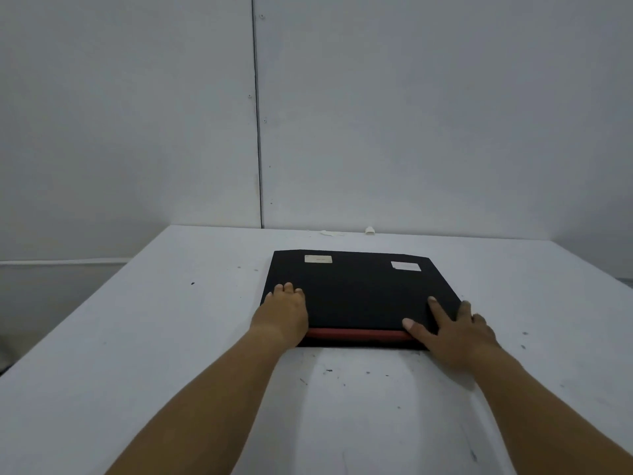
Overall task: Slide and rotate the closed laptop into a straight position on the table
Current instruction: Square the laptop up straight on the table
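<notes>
A closed black laptop (359,293) with a red strip along its near edge and two pale stickers on its lid lies flat on the white table (171,337). Its edges run close to parallel with the table's far edge. My left hand (282,313) rests on the laptop's near left corner, fingers curled over the lid. My right hand (452,329) lies on the near right corner, thumb and forefinger spread on the lid, the other fingers over the right edge.
A grey panelled wall (411,114) stands just behind the table's far edge. A small white scrap (370,230) lies at that edge. The table's left edge runs diagonally at the left. Dark specks mark the tabletop.
</notes>
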